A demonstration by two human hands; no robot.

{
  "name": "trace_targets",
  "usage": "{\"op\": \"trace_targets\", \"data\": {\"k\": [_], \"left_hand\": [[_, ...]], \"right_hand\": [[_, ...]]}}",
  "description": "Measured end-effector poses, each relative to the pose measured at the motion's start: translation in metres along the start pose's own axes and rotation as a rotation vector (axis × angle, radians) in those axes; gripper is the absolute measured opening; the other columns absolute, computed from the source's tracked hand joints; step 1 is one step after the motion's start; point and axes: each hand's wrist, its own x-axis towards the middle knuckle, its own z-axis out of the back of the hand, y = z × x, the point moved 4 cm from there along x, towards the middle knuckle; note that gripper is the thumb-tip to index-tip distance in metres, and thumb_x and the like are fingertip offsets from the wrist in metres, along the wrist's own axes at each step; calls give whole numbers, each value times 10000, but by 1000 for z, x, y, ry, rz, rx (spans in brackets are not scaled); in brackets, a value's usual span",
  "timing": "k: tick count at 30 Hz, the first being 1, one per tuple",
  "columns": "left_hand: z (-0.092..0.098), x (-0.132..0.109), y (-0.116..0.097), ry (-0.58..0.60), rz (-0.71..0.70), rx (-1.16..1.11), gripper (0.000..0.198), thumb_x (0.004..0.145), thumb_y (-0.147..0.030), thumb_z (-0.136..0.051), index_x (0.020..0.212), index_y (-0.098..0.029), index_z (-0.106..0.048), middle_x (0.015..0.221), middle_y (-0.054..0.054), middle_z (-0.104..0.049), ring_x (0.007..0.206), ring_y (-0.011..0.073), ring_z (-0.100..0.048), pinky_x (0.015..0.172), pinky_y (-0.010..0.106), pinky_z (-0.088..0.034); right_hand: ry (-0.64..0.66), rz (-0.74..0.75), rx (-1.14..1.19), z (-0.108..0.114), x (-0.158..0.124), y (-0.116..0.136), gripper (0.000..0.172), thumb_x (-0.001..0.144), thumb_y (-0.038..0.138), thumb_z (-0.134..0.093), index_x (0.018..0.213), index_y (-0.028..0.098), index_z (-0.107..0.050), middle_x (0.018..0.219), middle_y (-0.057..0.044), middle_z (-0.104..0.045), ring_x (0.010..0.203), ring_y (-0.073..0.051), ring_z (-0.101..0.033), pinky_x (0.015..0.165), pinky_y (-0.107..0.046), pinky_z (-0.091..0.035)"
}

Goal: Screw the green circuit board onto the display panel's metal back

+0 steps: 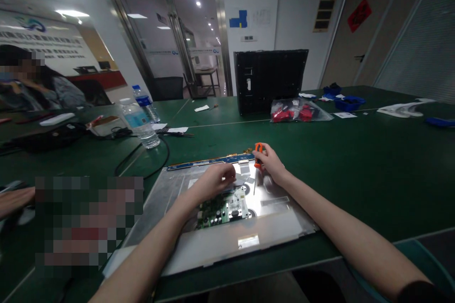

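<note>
Spread out beneath both hands as a thin, rectangular panel (161,199) of dull silver sheet metal, with a green circuit board (232,204) studded with small components just nearer than the left hand (218,180), curled loosely, its grip too hidden to tell. Grasped by its chunky orange-and-black handle in the closed right hand (272,163), as a screwdriver (258,163) with its slim shaft pointing down over the metal. Bundled beyond the right hand in a crinkled clear plastic bag (322,114), with red items (305,112) inside.
</note>
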Motion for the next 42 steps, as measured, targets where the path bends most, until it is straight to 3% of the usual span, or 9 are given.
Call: {"op": "trace_targets", "data": {"k": [8, 13, 19, 29, 37, 42], "left_hand": [[4, -3, -18, -25, -58, -151, 31, 809, -168, -616, 786, -168, -637, 805, 24, -691, 761, 169, -625, 733, 260, -468], [-7, -3, -29, 57, -82, -173, 33, 802, -140, -626, 797, -154, -655, 779, 28, -684, 713, 155, -602, 676, 240, -455], [-14, -1, -26, 94, -78, -188, 34, 809, -143, -644, 829, -133, -671, 767, 35, -679, 682, 151, -592, 646, 236, -439], [-11, -4, -19, 148, -80, -232, 134, 827, -169, -614, 919, -135, -704, 887, 69, -732, 776, 180, -643, 732, 266, -484], [-11, -2, -21, 118, -38, -174, 142, 850, -184, -581, 851, -143, -718, 796, 47, -722, 726, 170, -631, 688, 250, -459], [-12, -2, -21, 124, -50, -254, 113, 834, -200, -610, 823, -132, -700, 749, 34, -696, 672, 151, -600, 641, 233, -446]], "right_hand": [[-23, 49, -60, 3, -3, -6, 285, 793, 306, -608, 1031, 210, -484, 605, 114, -504, 401, -52, -454, 335, -145, -359], [-2, 72, -97, 4, -5, -8, 314, 796, 318, -595, 1066, 210, -477, 639, 101, -526, 386, -67, -464, 318, -178, -363], [-4, 88, -129, 4, -7, -7, 317, 797, 318, -585, 1071, 201, -477, 645, 91, -540, 400, -67, -465, 340, -179, -367], [-30, 133, -111, 6, -5, -6, 357, 776, 371, -588, 1069, 206, -467, 639, 94, -522, 420, -80, -485, 359, -184, -384], [-170, 312, -109, 16, -14, 15, 468, 847, 435, -552, 1235, 226, -394, 778, 44, -540, 582, -115, -554, 479, -216, -404], [-216, 582, -343, 9, -38, 33, 526, 882, 415, -552, 1334, 204, -386, 682, 60, -477, 562, -127, -492, 543, -254, -372]]}}
